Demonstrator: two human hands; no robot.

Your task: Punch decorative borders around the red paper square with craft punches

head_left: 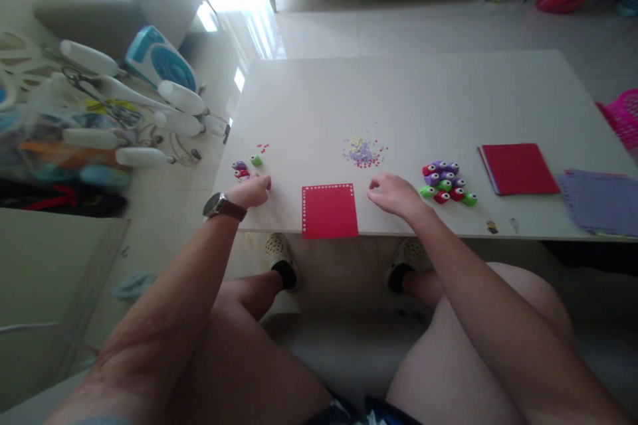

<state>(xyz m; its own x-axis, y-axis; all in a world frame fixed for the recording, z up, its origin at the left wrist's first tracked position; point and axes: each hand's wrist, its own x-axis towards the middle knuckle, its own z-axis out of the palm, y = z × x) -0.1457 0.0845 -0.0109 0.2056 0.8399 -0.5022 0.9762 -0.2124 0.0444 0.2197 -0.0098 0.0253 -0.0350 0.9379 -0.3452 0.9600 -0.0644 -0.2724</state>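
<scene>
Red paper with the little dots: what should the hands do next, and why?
I'd probably have the right hand reach over and turn the red paper around. White dots line its top edge, but its bottom edge looks plain. That hand is beside the paper, while the left hand is by some small eyed things.

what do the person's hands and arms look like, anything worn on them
Both the left hand and the right hand are bare, without gloves. The left wrist wears a watch with a round dark face and a dark brown strap; nothing shows on the right wrist. Both forearms are uncovered. Greyish-blue cloth, perhaps a sleeve, edges the left arm.
</scene>
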